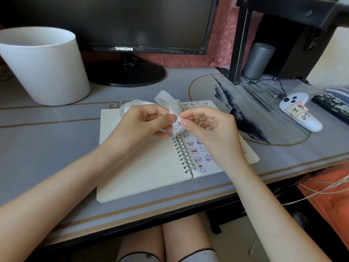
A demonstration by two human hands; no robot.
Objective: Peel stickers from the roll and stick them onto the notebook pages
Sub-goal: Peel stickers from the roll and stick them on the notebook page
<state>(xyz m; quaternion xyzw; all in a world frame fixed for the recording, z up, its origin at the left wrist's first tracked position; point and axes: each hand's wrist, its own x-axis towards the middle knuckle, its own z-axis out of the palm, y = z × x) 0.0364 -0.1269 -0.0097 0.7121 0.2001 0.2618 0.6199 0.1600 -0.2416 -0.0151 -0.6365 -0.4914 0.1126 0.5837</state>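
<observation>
An open spiral notebook [143,167] lies on the desk, its left page blank and its right page covered with several small bear stickers [194,150]. Above its spine I hold a translucent white sticker strip [171,103] that curls in loops behind my fingers. My left hand [139,123] grips the strip, with a loop of it round the fingers. My right hand [209,127] pinches a bear sticker [177,122] on the strip's hanging end, thumb and forefinger meeting at its edge.
A large white pot [43,67] stands at the back left. A Samsung monitor [120,25] on its round base sits behind the notebook. At the right are a white controller [300,112], a grey cylinder [258,61], a black shelf frame [239,44] and a cable.
</observation>
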